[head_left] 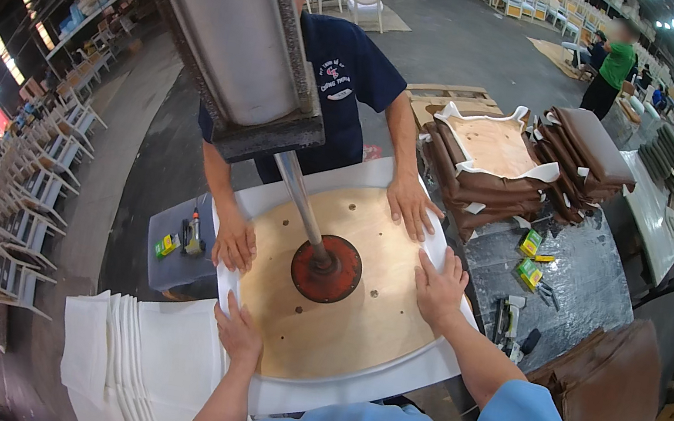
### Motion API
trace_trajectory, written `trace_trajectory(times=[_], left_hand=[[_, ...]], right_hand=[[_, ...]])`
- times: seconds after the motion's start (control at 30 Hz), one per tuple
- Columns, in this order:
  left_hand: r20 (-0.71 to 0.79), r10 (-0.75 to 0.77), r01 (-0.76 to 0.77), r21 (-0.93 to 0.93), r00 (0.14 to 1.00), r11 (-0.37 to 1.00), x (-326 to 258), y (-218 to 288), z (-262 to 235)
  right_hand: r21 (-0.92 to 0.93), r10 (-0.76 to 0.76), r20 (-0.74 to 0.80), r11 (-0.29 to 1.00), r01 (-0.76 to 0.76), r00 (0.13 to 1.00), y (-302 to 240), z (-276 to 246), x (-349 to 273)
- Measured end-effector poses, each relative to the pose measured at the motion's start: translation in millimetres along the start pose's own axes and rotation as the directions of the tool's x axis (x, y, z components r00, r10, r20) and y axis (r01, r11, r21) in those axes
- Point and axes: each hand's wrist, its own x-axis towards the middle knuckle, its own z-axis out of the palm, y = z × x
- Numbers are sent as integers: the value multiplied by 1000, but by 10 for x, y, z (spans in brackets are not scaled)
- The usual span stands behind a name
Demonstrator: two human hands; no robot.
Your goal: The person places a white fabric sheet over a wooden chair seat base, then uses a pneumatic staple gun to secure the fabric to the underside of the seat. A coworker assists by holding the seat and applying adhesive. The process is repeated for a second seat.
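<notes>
A wide, rounded wooden panel (362, 329), dotted with small holes, lies over a white padded sheet (453, 366) that shows around its rim. My left hand (240, 334) grips the sheet and panel edge at the near left, thumb on the wood side. Opposite it, my right hand (441, 290) is curled on the white rim at the right. A round red press foot (326, 269) on a metal rod bears down on the panel's middle. Across from me, a co-worker's two hands (413, 205) rest on the far left and far right edges.
The press cylinder (217, 24) hangs overhead. White sheets (129, 354) are stacked at left, beside a small stand with a power tool (192, 233). At right, a plastic-covered table (584, 267) carries brown cushions (481, 189), small boxes (528, 273) and a staple gun (506, 321).
</notes>
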Motion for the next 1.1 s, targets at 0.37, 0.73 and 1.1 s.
trace_trajectory(times=[0.37, 0.73, 1.1], left_hand=[[-141, 474, -432, 250, 869, 866, 33, -143, 171], [37, 717, -715, -55, 696, 697, -410, -177, 398], [56, 695, -685, -133, 717, 717, -438, -169, 467]], right_hand=[[-120, -52, -23, 992, 48, 998, 27, 172, -32], [-185, -448, 49, 874, 449, 893, -143, 138, -58], [267, -524, -84, 808, 526, 848, -45, 515, -170]])
